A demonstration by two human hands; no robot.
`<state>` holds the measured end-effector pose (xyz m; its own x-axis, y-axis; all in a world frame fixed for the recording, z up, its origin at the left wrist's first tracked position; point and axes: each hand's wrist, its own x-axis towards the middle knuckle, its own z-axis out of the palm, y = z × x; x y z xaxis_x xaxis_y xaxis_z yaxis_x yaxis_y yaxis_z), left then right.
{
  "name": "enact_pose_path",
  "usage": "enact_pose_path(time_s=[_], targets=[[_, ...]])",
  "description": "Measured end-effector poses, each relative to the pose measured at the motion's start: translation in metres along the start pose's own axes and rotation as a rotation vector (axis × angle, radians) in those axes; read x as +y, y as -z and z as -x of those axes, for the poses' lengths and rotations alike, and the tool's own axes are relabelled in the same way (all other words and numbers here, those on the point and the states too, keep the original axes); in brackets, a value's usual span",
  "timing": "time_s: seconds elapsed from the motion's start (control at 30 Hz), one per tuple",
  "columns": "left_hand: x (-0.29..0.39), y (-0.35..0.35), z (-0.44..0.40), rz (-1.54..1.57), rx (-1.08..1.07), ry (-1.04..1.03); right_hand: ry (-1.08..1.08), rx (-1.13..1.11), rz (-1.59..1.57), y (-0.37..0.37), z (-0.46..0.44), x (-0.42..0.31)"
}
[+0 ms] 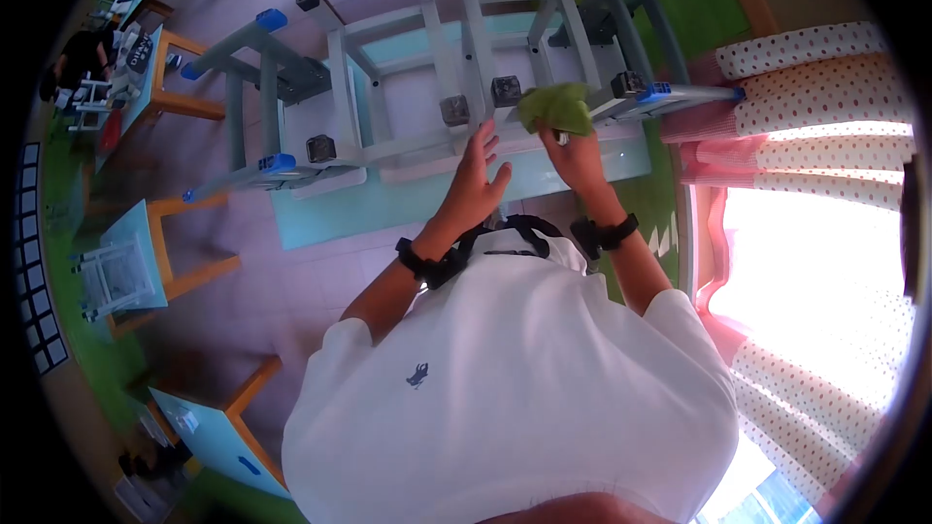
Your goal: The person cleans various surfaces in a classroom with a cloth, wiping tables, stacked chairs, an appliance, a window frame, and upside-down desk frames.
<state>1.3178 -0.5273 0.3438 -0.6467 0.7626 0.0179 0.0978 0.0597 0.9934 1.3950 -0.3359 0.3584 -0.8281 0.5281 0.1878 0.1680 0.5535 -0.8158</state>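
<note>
A green cloth point(556, 109) is held in my right hand point(577, 157), bunched up above the fingers. My left hand point(476, 180) holds nothing, its fingers apart, near the dark foot cap point(454, 111) of an upturned stool. In front of me, upturned stools with grey-white legs point(340, 87) rest on a light blue table point(320, 218). Another dark foot cap point(506, 90) is just left of the cloth. The parts of the cloth inside my right fingers are hidden.
Blue-capped grey legs point(267, 107) stick up at the table's left end, and more at its right. Polka-dot curtains point(796, 97) hang by a bright window at the right. Wooden-framed tables point(155, 252) stand at the left. A person point(85, 53) is far back left.
</note>
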Motion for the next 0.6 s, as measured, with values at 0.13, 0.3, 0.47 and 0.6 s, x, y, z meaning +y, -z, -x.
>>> enact_pose_path(time_s=[0.13,0.3,0.47,0.6], targets=[[0.037,-0.013,0.002,0.12,-0.028,0.124,0.223,-0.159,0.354,-0.017,-0.012,-0.013],[0.038,-0.005,-0.011,-0.226,0.087,-0.14,0.036,-0.16,0.668,-0.01,-0.017,-0.009],[0.027,-0.009,-0.026,0.007,0.096,-0.042,-0.118,-0.111,0.766,0.005,-0.012,0.0],[0.027,-0.013,-0.035,-0.007,0.118,-0.096,-0.094,-0.126,0.628,-0.019,-0.016,0.006]])
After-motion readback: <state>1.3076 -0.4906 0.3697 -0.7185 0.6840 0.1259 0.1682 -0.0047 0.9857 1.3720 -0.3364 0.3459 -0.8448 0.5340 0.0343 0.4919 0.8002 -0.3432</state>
